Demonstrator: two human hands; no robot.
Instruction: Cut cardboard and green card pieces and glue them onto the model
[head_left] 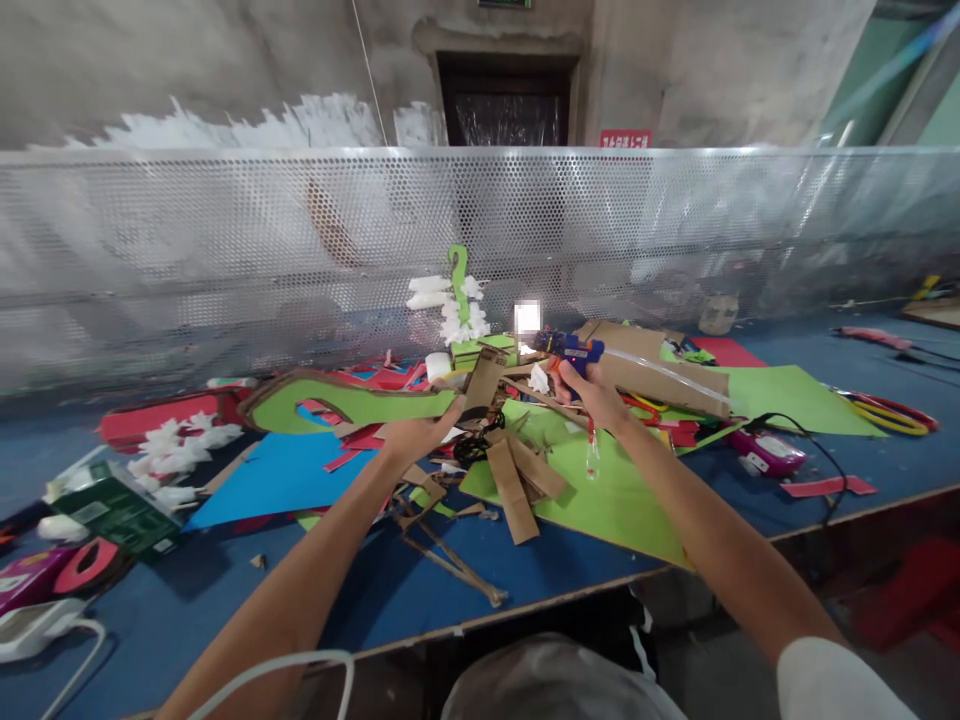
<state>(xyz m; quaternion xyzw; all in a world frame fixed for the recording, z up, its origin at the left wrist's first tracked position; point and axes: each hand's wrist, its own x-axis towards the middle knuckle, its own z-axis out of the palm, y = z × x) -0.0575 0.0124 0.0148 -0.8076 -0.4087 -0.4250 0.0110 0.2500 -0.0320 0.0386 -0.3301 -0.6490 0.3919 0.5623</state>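
My left hand (420, 437) is closed around the end of a long, curved green cardboard cutout (352, 404), which reaches out to the left. Right at those fingers stands a brown cardboard piece (484, 382); whether it is joined to the cutout I cannot tell. Wrapped in my right hand (592, 395) is a blue hot glue gun (571, 348), its nozzle pointing left towards the brown piece. A clear glue stick (664, 372) sticks out of its back. Behind both hands a green hook-shaped cutout (459, 280) stands upright with white flower-like pieces (457, 325) about it.
Green sheets (615, 490), a blue sheet (277, 478) and brown cardboard strips (514, 490) cover the blue table (420, 610). Scissors (889, 412) and a purple box (769, 452) lie to the right. A green box (116, 508) sits left. A perforated metal screen (262, 250) borders the back.
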